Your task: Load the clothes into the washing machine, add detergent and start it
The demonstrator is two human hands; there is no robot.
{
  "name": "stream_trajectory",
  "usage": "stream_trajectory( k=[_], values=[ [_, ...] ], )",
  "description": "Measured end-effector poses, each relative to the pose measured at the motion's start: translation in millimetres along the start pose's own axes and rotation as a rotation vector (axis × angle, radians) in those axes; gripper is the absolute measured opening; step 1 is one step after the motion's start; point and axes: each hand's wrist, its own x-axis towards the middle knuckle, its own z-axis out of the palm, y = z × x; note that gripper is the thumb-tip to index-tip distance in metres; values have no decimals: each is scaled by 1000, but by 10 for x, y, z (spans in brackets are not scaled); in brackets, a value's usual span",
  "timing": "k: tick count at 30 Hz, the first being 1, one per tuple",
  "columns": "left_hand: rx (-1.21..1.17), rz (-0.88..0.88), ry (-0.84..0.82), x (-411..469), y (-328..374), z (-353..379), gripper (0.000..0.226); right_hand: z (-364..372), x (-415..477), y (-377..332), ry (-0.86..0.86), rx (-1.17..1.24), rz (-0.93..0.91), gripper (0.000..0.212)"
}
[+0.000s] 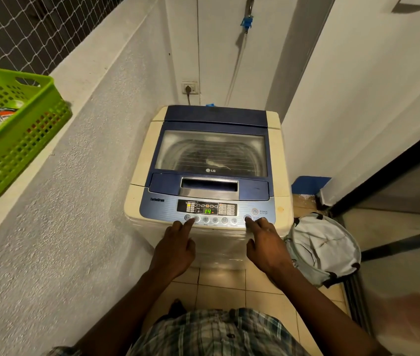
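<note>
Pressing washer (278,160) buttons (215,220), left hand (175,249) and right hand (268,242) each with one forefinger out, other fingers curled, gripping nothing; lid (211,150) shut.

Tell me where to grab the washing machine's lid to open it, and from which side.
Grip the silver recessed handle at the front edge of the lid, coming from the front, over the control panel. The lid lies flat and shut, its fold line towards the back, so it likely lifts up and rearward.
</note>
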Motion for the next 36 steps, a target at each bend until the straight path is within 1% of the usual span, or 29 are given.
stream_trajectory(
  k=[4,9,13,24,28,33,36],
  values=[
    [-4,-2,2,5,23,-11,61,17,24,-4,-1,-27,8,63],
    [-8,2,10,28,29,-16,59,35,38,-15,-35,-60,22,69],
    [13,-8,12,39,29,-14,58,11,79,-24,-64,-84,18,65],
    [32,16,60,71,55,-108,57,-82,59,-32,-121,-100,2,67],
    [43,18,81,74,53,-128,56,-96,54,-56,-89,-94,7,60],
    [55,34,100,101,43,-142,54,-123,95,-111,-6,-118,-52,34],
    [65,37,116,130,69,-187,52,-181,158,-171,40,-122,-63,40]
  ],
)
